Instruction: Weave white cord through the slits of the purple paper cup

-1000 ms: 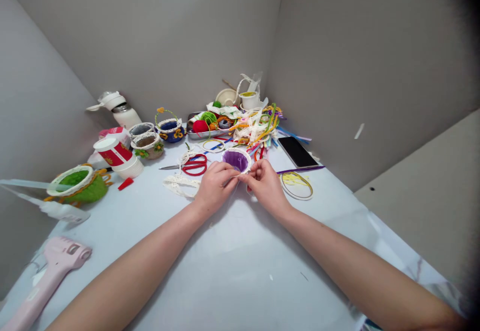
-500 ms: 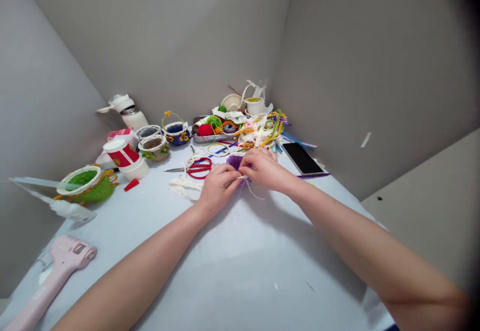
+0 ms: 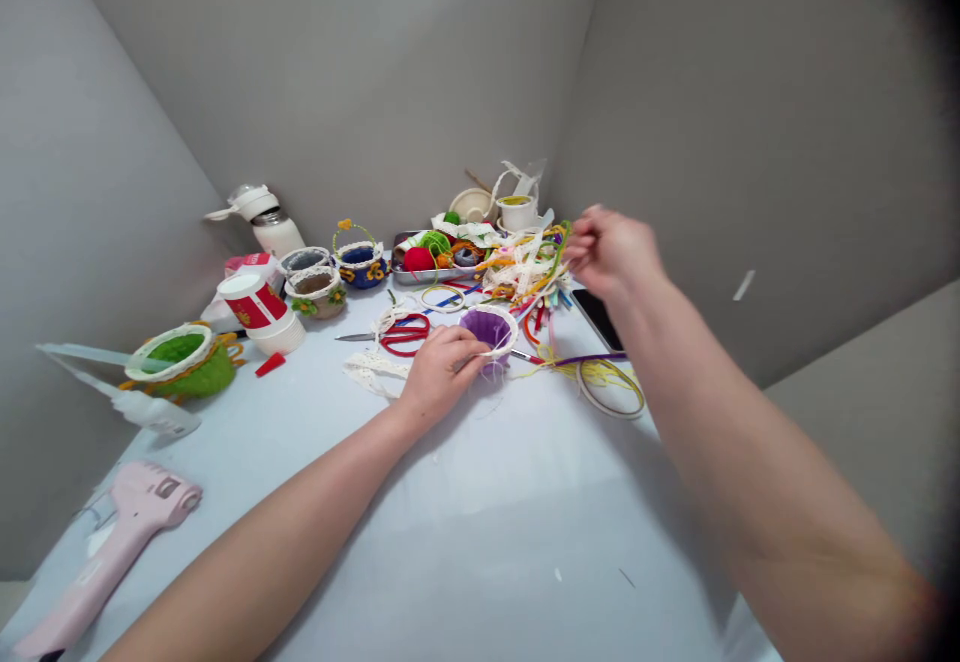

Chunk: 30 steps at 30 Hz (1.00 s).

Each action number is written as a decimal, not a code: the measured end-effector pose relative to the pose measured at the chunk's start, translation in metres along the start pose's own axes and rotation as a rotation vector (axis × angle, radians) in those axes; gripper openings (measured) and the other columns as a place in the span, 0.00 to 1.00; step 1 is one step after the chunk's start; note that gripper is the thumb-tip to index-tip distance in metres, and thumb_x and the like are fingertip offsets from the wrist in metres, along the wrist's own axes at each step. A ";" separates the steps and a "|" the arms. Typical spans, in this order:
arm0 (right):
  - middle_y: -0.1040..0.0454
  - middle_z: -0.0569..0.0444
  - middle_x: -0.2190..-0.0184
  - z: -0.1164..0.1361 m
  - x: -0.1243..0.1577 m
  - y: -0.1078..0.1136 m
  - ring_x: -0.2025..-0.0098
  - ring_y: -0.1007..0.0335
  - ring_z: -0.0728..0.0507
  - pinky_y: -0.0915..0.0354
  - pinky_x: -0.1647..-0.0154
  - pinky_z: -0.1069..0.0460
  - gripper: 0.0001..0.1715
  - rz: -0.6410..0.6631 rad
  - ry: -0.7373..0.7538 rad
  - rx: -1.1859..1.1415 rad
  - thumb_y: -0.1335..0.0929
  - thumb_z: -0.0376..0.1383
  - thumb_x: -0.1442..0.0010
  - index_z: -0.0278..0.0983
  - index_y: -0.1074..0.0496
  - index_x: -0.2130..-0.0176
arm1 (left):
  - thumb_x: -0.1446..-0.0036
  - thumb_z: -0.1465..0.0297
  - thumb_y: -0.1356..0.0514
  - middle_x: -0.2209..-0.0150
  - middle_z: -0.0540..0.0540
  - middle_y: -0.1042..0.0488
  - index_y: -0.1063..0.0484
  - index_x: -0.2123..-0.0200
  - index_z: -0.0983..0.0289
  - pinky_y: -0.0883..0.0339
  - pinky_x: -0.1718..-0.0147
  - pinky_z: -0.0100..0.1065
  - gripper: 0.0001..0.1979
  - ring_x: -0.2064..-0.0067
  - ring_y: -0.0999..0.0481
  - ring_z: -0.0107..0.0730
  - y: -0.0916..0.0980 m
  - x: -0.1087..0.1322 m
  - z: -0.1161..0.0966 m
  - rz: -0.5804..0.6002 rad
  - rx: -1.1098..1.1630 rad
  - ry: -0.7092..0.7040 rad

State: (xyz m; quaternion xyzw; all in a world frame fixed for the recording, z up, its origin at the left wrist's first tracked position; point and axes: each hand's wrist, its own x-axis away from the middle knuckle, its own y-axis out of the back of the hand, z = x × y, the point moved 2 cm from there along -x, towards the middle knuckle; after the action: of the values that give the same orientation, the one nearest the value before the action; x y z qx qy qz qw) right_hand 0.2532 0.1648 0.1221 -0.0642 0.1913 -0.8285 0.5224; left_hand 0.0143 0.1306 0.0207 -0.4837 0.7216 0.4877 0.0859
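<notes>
A small purple basket [image 3: 487,328] with a white braided rim stands at the middle of the table. My left hand [image 3: 444,370] holds it at the left side of its rim, fingers closed on it. Thin pale threads hang at its front. My right hand [image 3: 609,250] is raised to the right of the basket, above the phone, beside the heap of coloured cords and lace [image 3: 525,267]. Its fingers are curled, and what they hold, if anything, is too small to make out.
Red-handled scissors [image 3: 405,334] and lace [image 3: 371,372] lie left of the basket. A phone [image 3: 592,317] and a ring with yellow thread [image 3: 611,388] lie right. A pink glue gun [image 3: 146,502], a glue bottle [image 3: 154,410] and a green basket [image 3: 199,367] are left.
My right hand has moved off the purple basket, up and to the right, uncovering the rim and the yellow thread. My left hand stays at the basket.
</notes>
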 end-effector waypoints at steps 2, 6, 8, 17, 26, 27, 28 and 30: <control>0.46 0.65 0.82 0.029 -0.009 0.023 0.85 0.55 0.54 0.53 0.83 0.58 0.15 -0.239 0.237 -0.080 0.44 0.29 0.35 0.40 0.46 0.73 | 0.40 0.71 0.39 0.65 0.54 0.24 0.21 0.64 0.62 0.37 0.60 0.35 0.06 0.61 0.29 0.33 0.001 0.000 0.000 0.003 0.002 -0.007; 0.43 0.64 0.81 0.052 0.008 0.039 0.83 0.53 0.53 0.50 0.79 0.55 0.09 -0.351 0.587 0.241 0.38 0.32 0.38 0.40 0.40 0.71 | 0.40 0.69 0.39 0.65 0.54 0.24 0.21 0.64 0.61 0.37 0.60 0.35 0.06 0.61 0.29 0.33 0.001 -0.001 -0.001 -0.005 0.008 -0.010; 0.35 0.61 0.79 0.037 0.025 0.027 0.79 0.43 0.52 0.45 0.75 0.54 0.04 -0.018 0.496 0.637 0.31 0.33 0.45 0.38 0.32 0.71 | 0.40 0.68 0.40 0.65 0.54 0.24 0.21 0.64 0.61 0.36 0.60 0.35 0.06 0.61 0.29 0.33 0.000 0.000 -0.001 -0.004 0.008 -0.006; 0.23 0.55 0.72 -0.041 0.068 -0.017 0.71 0.33 0.48 0.41 0.71 0.54 0.10 0.959 0.151 1.313 0.35 0.35 0.44 0.37 0.24 0.68 | 0.39 0.69 0.40 0.65 0.54 0.24 0.21 0.64 0.61 0.36 0.60 0.36 0.07 0.61 0.28 0.33 0.000 0.000 -0.001 0.018 0.008 0.016; 0.24 0.47 0.68 -0.033 0.038 -0.013 0.66 0.31 0.41 0.43 0.65 0.50 0.11 0.181 0.609 1.395 0.38 0.35 0.38 0.36 0.26 0.64 | 0.40 0.70 0.40 0.64 0.54 0.24 0.21 0.63 0.60 0.36 0.59 0.36 0.07 0.60 0.28 0.35 0.000 0.000 0.000 0.019 0.007 0.005; 0.24 0.47 0.67 -0.029 0.035 -0.009 0.66 0.31 0.41 0.42 0.64 0.50 0.11 0.081 0.626 1.364 0.38 0.35 0.38 0.36 0.27 0.64 | 0.40 0.70 0.40 0.64 0.54 0.24 0.21 0.63 0.60 0.36 0.59 0.36 0.07 0.60 0.28 0.34 0.000 0.000 0.000 0.019 0.007 0.004; 0.24 0.47 0.67 -0.025 0.031 -0.005 0.66 0.32 0.41 0.42 0.63 0.49 0.11 -0.005 0.636 1.332 0.37 0.35 0.38 0.36 0.27 0.64 | 0.40 0.70 0.40 0.64 0.54 0.24 0.21 0.63 0.60 0.36 0.59 0.36 0.07 0.60 0.28 0.34 0.001 0.000 0.000 0.022 0.006 0.001; 0.24 0.47 0.67 -0.017 0.025 0.004 0.66 0.32 0.41 0.42 0.63 0.49 0.10 -0.129 0.636 1.284 0.37 0.36 0.38 0.36 0.27 0.64 | 0.40 0.70 0.40 0.64 0.54 0.24 0.21 0.63 0.61 0.36 0.59 0.36 0.07 0.60 0.28 0.34 0.001 -0.001 0.000 0.026 0.001 -0.004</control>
State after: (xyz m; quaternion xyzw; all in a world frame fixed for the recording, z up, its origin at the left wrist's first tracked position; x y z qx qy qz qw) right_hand 0.2402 0.1451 0.1023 0.4889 -0.1951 -0.7853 0.3259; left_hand 0.0141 0.1307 0.0219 -0.4733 0.7280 0.4893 0.0813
